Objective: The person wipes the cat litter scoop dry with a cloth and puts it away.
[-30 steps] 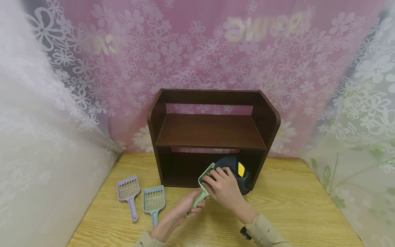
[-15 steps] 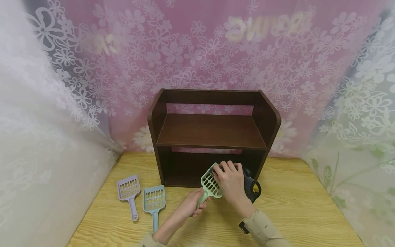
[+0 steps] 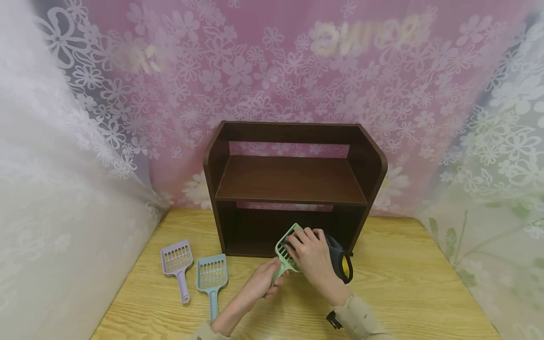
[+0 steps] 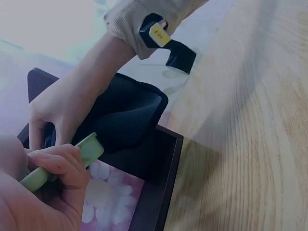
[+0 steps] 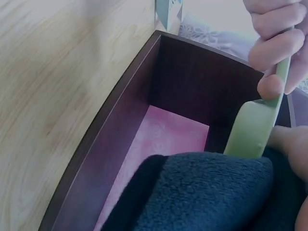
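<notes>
Right now both hands meet at the mouth of the lower shelf bay. Left hand (image 3: 263,279) has its fingers (image 4: 60,166) curled tight round the handle of the green scoop (image 3: 285,252); the handle runs down-left toward the person, the slotted blade up-right toward the dark wooden shelf unit (image 3: 293,184). Right hand (image 3: 312,257) lies over the blade from the right, fingers bent, pinching a dark fleece cloth (image 3: 337,257) against it; the wrist view shows the cloth bunched just beside the blade edge, touching. So the scoop's long axis is a diagonal, handle end in the left hand, blade end under the right, cloth on the right and rear side of the blade. How much of the blade the cloth covers cannot be told, the hand hides it. Well apart on the wooden surface (image 3: 403,293), to the left: purple scoop (image 3: 177,264) and blue scoop (image 3: 211,278), lying flat, handles toward the person, untouched.
</notes>
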The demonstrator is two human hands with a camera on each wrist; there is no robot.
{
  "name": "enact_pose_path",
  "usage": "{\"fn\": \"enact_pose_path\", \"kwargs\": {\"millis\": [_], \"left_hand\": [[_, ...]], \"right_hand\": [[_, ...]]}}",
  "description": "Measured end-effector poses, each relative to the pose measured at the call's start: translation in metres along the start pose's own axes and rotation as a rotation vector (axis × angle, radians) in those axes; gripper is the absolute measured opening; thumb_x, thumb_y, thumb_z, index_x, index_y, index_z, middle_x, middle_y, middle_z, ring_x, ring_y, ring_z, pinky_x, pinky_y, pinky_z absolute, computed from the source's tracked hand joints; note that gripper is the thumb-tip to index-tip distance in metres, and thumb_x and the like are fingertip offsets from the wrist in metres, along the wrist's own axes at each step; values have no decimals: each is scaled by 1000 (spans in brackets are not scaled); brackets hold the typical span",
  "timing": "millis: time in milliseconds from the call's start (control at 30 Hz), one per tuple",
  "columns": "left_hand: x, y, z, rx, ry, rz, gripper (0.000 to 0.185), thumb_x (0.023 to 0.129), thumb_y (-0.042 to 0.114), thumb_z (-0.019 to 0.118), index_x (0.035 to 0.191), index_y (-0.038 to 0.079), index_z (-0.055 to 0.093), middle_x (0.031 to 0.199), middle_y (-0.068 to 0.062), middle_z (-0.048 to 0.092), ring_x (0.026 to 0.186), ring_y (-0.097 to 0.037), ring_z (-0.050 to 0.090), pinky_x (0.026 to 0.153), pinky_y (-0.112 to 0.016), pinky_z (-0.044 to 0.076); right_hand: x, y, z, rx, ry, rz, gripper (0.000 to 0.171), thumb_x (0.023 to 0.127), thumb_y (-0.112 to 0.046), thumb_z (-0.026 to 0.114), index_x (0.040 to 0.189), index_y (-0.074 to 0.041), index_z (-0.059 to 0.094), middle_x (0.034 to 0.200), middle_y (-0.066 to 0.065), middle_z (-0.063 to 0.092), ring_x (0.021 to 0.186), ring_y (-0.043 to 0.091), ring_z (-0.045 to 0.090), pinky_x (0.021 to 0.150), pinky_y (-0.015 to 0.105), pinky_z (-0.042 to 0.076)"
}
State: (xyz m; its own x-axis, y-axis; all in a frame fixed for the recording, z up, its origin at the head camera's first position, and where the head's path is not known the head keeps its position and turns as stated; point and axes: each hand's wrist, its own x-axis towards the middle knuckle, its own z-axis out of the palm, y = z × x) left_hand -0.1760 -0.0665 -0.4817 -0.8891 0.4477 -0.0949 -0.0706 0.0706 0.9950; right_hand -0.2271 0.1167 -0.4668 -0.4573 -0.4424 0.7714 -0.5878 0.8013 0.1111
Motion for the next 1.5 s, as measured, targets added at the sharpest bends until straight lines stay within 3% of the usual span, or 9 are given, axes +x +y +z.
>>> {"fn": "enact_pose_path", "kwargs": {"millis": [333, 700, 800, 900, 1000, 1100, 1300, 1400, 1500], "left_hand": [[1, -3, -8, -11, 27, -8, 39, 112, 32, 34, 117, 2, 59, 69, 5, 42, 48, -5, 29, 46, -18, 28], [0, 0, -19, -87, 68, -4, 44, 111, 26, 38, 136, -7, 52, 75, 1, 51, 48, -4, 31, 46, -17, 31], [-2, 1, -21, -100, 62, -10, 52, 110, 27, 39, 146, -11, 41, 76, 0, 50, 48, -3, 31, 46, -15, 31], [-3, 4, -21, -81, 43, -2, 49, 111, 28, 39, 141, -10, 46, 77, -1, 50, 48, -3, 30, 46, -16, 31], [-3, 5, -22, -41, 28, 16, 43, 111, 26, 39, 132, -7, 54, 77, 0, 51, 48, -4, 30, 46, -16, 30], [-3, 6, -22, -3, 25, 24, 37, 111, 25, 39, 119, -3, 61, 74, 1, 50, 47, -4, 30, 44, -17, 30], [-2, 3, -25, 11, 24, 17, 37, 111, 28, 40, 117, -2, 61, 71, 4, 43, 48, -4, 29, 44, -17, 28], [-2, 2, -28, -10, 8, 13, 40, 111, 29, 38, 122, -2, 59, 71, 4, 43, 48, -3, 28, 44, -17, 28], [-2, 2, -32, -38, 5, 15, 41, 111, 32, 37, 125, -1, 58, 71, 4, 42, 48, -3, 29, 46, -17, 29]], "right_hand": [[-3, -1, -4, 210, -114, -126, 16, 85, -22, 81, 100, -19, 75, 97, -6, 68, 90, 16, 59, 83, 40, 46], [-8, 14, -17, 130, -186, -294, 19, 80, -15, 82, 93, -25, 74, 94, -5, 62, 90, 19, 57, 86, 43, 51], [-11, 20, -19, 92, -158, -343, 15, 89, -11, 72, 93, -25, 73, 97, -2, 63, 93, 21, 59, 88, 44, 52], [-13, 27, -19, 55, -112, -337, 26, 104, -20, 50, 93, -24, 73, 99, 0, 64, 95, 23, 61, 88, 46, 52], [-16, 35, -16, 13, -68, -303, 47, 110, -29, 29, 94, -24, 72, 98, 2, 64, 92, 23, 62, 85, 47, 52], [-23, 40, -13, -5, -46, -243, 49, 111, -30, 26, 97, -24, 73, 98, 3, 64, 88, 23, 61, 81, 48, 53], [-36, 49, -12, 128, -32, 59, 10, 98, -23, 66, 103, -21, 75, 96, 0, 63, 85, 21, 57, 75, 44, 47], [-41, 52, -15, 213, 6, 218, 19, 86, -12, 78, 105, -18, 75, 93, 0, 62, 81, 19, 55, 71, 39, 44], [-44, 54, -17, 268, 58, 323, 23, 85, -6, 79, 105, -14, 74, 92, 0, 61, 80, 17, 56, 69, 32, 44]]}}
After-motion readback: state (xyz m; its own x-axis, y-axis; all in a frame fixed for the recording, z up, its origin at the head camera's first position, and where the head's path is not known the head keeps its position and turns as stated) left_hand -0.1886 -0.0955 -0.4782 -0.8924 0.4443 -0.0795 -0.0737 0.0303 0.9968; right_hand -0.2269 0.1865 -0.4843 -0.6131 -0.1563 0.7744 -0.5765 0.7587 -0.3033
